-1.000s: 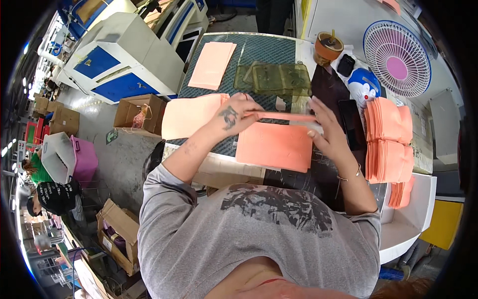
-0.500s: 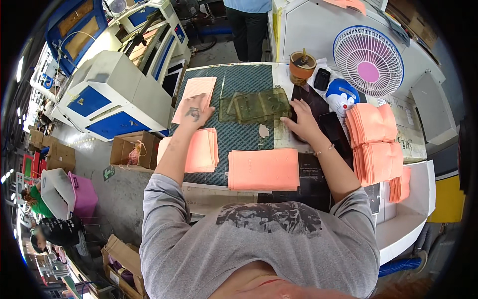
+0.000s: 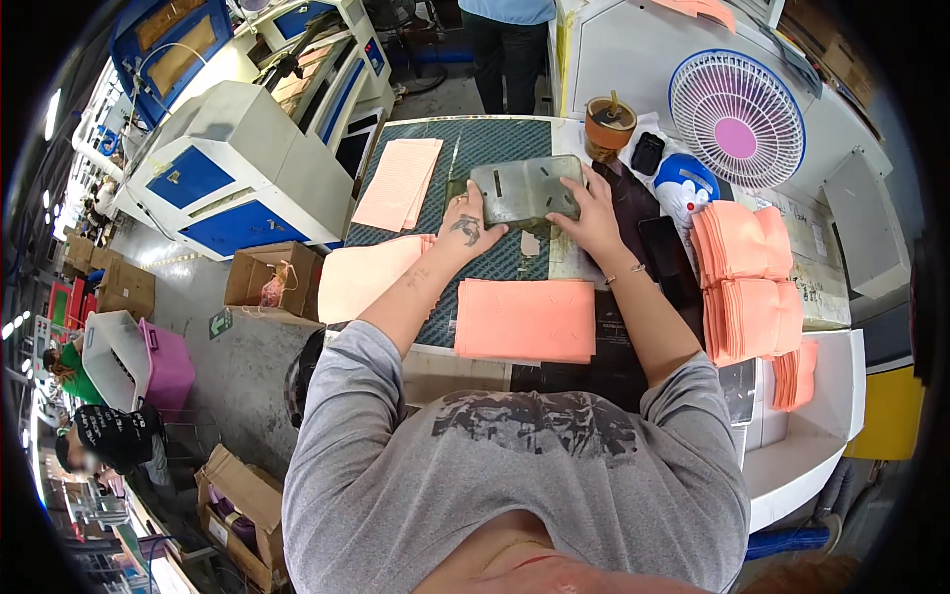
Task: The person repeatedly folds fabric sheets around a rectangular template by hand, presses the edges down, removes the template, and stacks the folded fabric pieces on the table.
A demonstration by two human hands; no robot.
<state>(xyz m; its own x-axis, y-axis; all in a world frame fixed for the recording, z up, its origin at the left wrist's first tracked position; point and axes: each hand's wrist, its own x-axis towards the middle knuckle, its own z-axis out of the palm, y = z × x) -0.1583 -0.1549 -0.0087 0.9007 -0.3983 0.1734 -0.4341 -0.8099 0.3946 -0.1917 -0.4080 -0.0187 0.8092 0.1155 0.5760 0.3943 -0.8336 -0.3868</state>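
Both my left hand (image 3: pixel 465 224) and right hand (image 3: pixel 592 216) pinch the translucent plate (image 3: pixel 524 188). Right of it, orange bundles (image 3: pixel 754 315) look finished; left, loose sheets (image 3: pixel 398 183) seem undone.

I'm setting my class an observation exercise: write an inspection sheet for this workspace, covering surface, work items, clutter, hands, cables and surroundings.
Surface: dark green patterned mat, with pale and black areas to its right.
Work items: translucent slotted plate in hand; pink-orange stack nearest the body; more pink-orange sheets at left; folded pink-orange bundles at right.
Clutter: drink cup, small black case, dark phone, blue-and-white figure and fan, all toward the right.
Hands: left hand and right hand hold the plate at opposite ends.
Cables: nothing clearly seen on the mat.
Surroundings: white-and-blue machine, open cardboard box and pink bin at left; a person beyond the mat.
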